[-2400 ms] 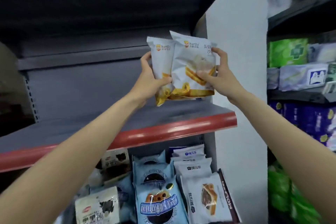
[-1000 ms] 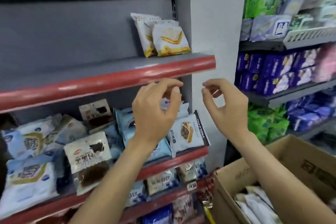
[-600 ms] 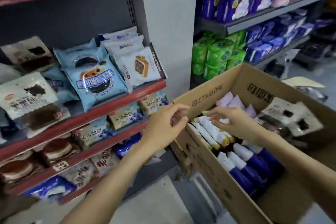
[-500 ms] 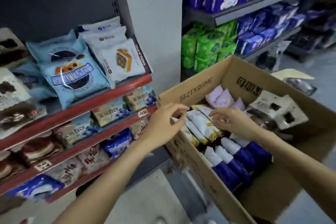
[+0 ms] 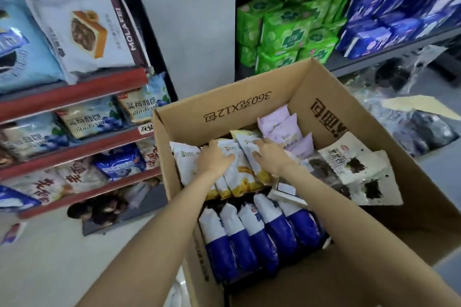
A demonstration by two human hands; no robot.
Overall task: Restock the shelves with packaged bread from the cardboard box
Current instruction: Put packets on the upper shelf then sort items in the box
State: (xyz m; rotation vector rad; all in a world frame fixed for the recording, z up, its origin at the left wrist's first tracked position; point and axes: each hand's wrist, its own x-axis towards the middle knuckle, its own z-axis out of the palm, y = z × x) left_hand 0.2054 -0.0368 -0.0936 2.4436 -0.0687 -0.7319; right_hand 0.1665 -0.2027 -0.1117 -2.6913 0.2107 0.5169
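Bread packs (image 5: 239,169), white with yellow bottoms, stood in a row in the box (image 5: 224,112), which sat on the floor by the shelves (image 5: 74,92). On those shelves at the left, one white bag (image 5: 84,32) read "MOLAFEI" and lower bags (image 5: 142,104) read "Blueberry". The box wall was printed "360" and "X12" upside down. The left hand (image 5: 215,158) lay on the bread packs with fingers curled over one pack's top; the right hand (image 5: 268,156) pressed nearly straight fingers on the next pack. Blue-and-white packs (image 5: 259,232) filled the near row, lilac packs (image 5: 284,129) the far corner, and a dark-printed white bag (image 5: 349,159) lay on top. Green packs (image 5: 287,32) and blurred blue packs (image 5: 399,12) filled the right shelving. Small print on the bread packs was unreadable.
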